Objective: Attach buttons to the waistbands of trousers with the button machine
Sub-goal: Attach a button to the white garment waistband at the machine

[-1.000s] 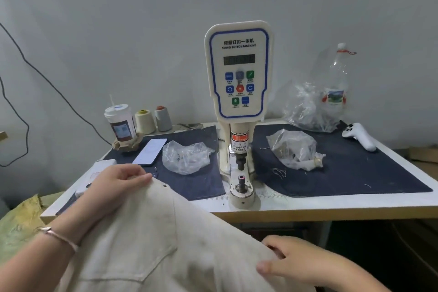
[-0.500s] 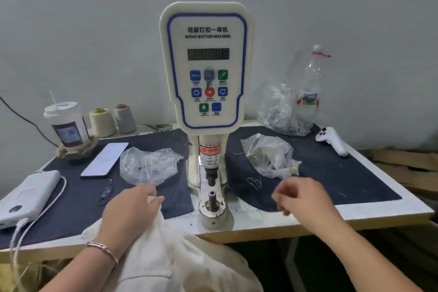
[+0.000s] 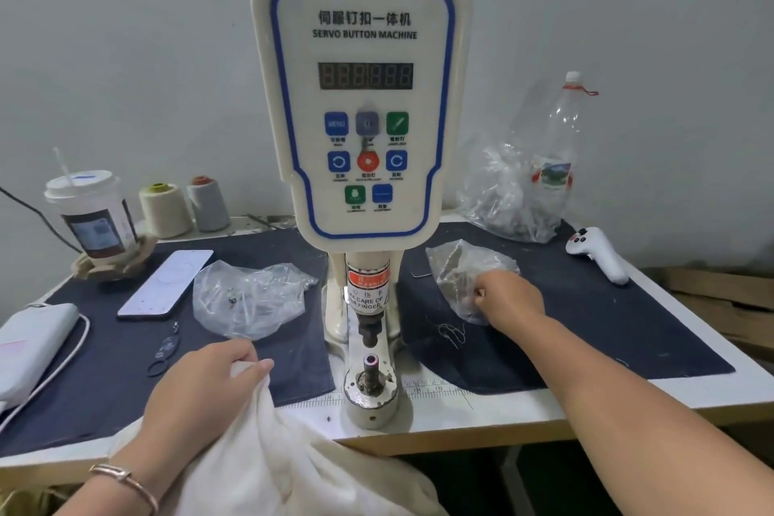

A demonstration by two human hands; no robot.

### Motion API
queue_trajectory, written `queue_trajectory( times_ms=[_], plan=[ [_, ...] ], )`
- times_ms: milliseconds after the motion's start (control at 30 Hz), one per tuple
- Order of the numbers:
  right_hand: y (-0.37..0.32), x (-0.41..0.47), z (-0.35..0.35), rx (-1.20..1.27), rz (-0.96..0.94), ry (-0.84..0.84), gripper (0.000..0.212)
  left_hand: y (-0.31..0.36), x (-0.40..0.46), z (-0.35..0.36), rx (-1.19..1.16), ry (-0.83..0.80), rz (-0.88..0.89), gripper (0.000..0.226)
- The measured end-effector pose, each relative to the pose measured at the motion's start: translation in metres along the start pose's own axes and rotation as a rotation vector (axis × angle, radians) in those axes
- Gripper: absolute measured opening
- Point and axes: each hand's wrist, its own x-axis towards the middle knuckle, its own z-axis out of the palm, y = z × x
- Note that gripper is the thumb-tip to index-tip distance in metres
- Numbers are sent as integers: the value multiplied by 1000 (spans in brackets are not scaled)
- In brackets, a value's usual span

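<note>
Head view: the left hand (image 3: 201, 385) grips the cream cotton trousers (image 3: 272, 469) bunched at the tabletop's front edge, just left of the cream servo button machine (image 3: 364, 96). The right hand (image 3: 506, 297), fingers curled, reaches into a crumpled clear plastic bag (image 3: 465, 272) on the dark cloth mat (image 3: 586, 331); whether it pinches anything cannot be told. Step in hand, apparently: fetching a button. Next, seating it on the machine's lower die (image 3: 370, 369).

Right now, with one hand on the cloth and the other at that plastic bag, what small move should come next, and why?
Probably the right hand should draw one button out of the small plastic bag, where its fingers are curled at the opening. The lower die of the button machine looks bare, and the left hand grips the cream trousers just beside it.
</note>
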Motion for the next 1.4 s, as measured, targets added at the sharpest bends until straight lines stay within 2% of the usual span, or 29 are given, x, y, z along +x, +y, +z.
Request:
queue_trajectory(
  times_ms=[233, 367, 567, 767, 867, 933, 1100, 1233, 1400],
  plan=[
    [-2, 9, -2, 102, 60, -111, 20, -2, 2, 2, 21, 3, -3, 34],
    [4, 3, 9, 119, -1, 65, 21, -4, 5, 4, 12, -2, -4, 34],
    [11, 2, 19, 139, -63, 190, 19, -4, 8, 5, 13, -10, -17, 36],
    [22, -12, 22, 335, -197, 500, 5, -5, 9, 7, 29, -17, -34, 35],
    [21, -25, 20, 490, -206, 576, 6, -6, 10, 7, 23, -20, -44, 34],
    [17, -35, 16, 699, -141, 518, 7, -6, 10, 7, 14, -21, -42, 34],
    [-10, -71, 7, 1231, -94, 177, 14, -6, 9, 6, 19, -24, -44, 31],
    [-36, -95, 2, 1369, -65, -18, 12, -5, 8, 6, 22, -21, -42, 31],
    [-59, -115, 3, 1378, -141, -87, 13, -5, 7, 6, 23, -7, -39, 33]
  ],
)
